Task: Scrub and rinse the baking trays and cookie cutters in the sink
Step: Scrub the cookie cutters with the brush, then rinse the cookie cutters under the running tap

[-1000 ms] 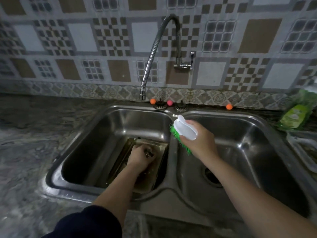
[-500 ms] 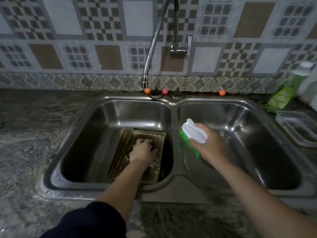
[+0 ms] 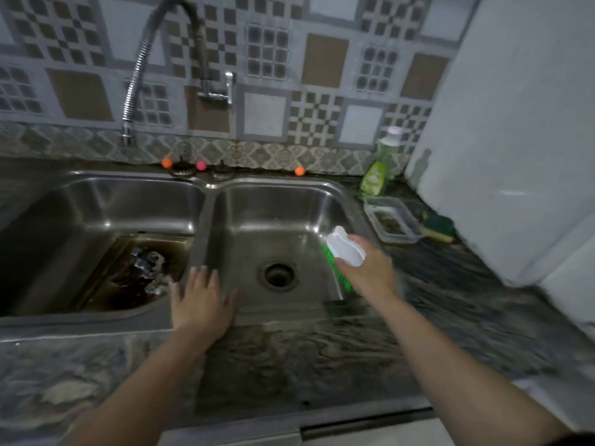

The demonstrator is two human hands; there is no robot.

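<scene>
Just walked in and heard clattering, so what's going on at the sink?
A person is partway through washing up at a double sink. The right hand grips a white scrub brush with green bristles over the right basin. The left hand is open, lying flat at the front of the divider between the basins, holding nothing. A baking tray sits in the left basin with metal cookie cutters on it. No water shows at the faucet.

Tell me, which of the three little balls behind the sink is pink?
The middle ball is the pink one. It sits on the ledge between the two orange balls, one to its left and one farther off to its right.
</scene>
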